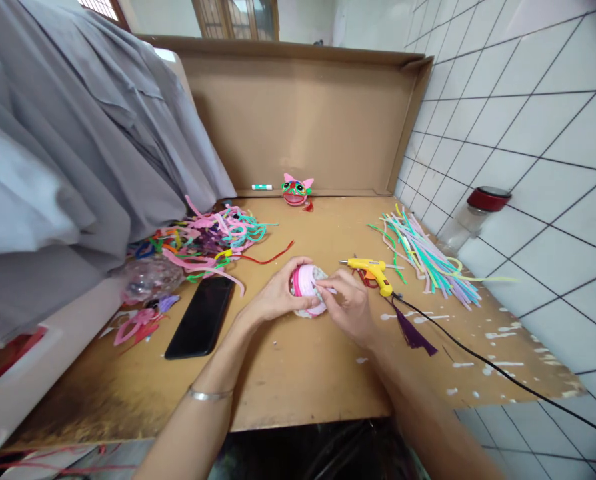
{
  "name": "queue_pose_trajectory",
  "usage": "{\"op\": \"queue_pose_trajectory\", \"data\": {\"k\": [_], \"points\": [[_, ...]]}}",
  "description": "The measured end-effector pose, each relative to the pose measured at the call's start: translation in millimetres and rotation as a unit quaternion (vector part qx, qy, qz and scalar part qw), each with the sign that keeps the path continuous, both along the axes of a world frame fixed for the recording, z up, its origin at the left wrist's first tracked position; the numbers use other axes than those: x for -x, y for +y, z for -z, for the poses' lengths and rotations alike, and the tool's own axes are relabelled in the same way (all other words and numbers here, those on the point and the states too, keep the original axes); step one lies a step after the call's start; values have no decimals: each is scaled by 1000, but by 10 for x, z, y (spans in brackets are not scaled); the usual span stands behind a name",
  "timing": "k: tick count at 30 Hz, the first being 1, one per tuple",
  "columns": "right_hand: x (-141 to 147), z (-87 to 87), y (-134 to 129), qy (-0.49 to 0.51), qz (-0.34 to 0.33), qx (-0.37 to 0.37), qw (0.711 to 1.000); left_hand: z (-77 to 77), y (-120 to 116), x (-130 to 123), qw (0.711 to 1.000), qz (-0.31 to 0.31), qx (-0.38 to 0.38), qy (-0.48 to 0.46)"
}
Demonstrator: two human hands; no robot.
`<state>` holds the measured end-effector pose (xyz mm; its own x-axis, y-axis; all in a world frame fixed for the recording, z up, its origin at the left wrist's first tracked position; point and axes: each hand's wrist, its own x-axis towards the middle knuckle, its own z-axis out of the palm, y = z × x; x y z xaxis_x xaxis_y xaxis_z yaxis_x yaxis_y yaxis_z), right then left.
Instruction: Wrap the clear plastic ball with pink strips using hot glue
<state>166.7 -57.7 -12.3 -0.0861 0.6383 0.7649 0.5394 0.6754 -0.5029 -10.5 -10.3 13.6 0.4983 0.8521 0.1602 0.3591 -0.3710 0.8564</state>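
In the middle of the head view a round ball (305,283) wound with pink and white pipe cleaners is held just above the table. My left hand (281,290) grips it from the left, thumb in front and fingers behind. At its right side my right hand (348,303) pinches a short pale pink pipe cleaner end (328,289) between thumb and forefinger, touching the ball. The fingers hide part of the ball's right side. Close by on the right lies a yellow hot glue gun (373,272), its nozzle pointing left.
Left are tangled pipe cleaners (228,230), a clear plastic bag (153,277) and a black phone (199,319). Right are straight pipe cleaners (431,257), a purple tassel (413,330), a black cord (458,340) and a red-lidded jar (471,217). A cat-eared figure (295,190) stands behind.
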Motion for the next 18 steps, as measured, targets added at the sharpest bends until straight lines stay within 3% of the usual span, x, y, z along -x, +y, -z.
{"op": "queue_pose_trajectory", "data": {"k": [8,18], "points": [[3,6,-1,4,-4,-4,1000,-46,-34,-13,1000,5,15,-9],[2,12,15,8,-3,2,1000,27,-10,10,998,31,22,-41]]}}
